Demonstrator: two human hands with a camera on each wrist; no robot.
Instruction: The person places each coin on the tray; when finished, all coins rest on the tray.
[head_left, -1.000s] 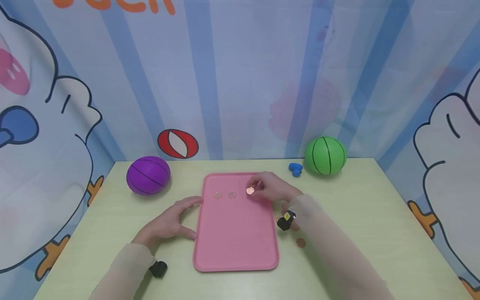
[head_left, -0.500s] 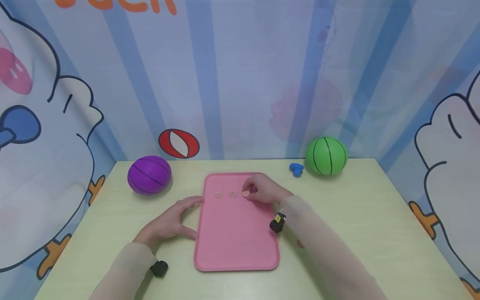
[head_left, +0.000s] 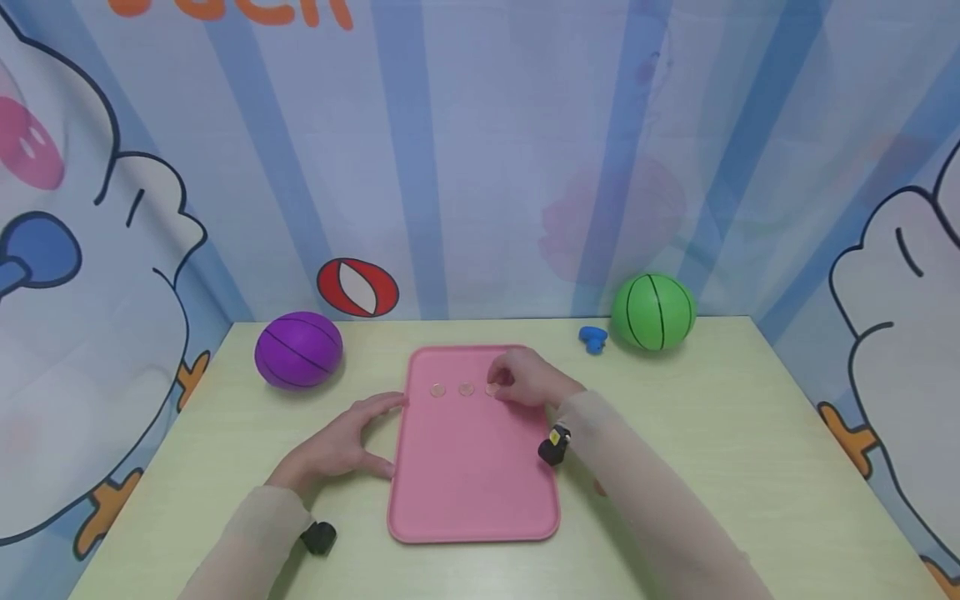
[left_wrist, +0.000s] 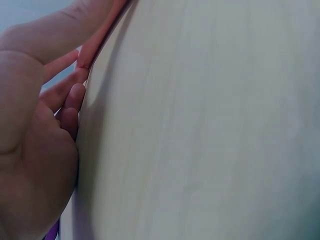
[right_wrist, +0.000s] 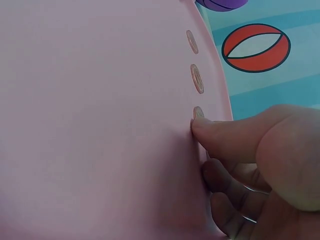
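Note:
A pink tray [head_left: 472,475] lies on the table, and two coins, a left coin [head_left: 437,389] and a middle coin [head_left: 467,388], lie flat near its far end. A third coin [right_wrist: 198,111] is in line with them, partly covered by the thumb of my right hand [head_left: 525,379]. That hand's thumb and fingers are curled in at this coin, right down at the tray's surface. My left hand [head_left: 337,442] is spread beside the tray, its fingertips and thumb at the left rim; in the left wrist view its fingers reach the pink edge.
A purple ball [head_left: 298,350] sits at the back left of the table [head_left: 750,450]. At the back right stand a green ball [head_left: 653,312] and a small blue object [head_left: 592,339]. A brown coin [head_left: 600,487] shows partly under the right forearm. A printed curtain [head_left: 510,167] hangs behind.
My right hand has moved left and down with the third coin, bringing it onto the tray in line with the other two. The left hand has stayed at the rim.

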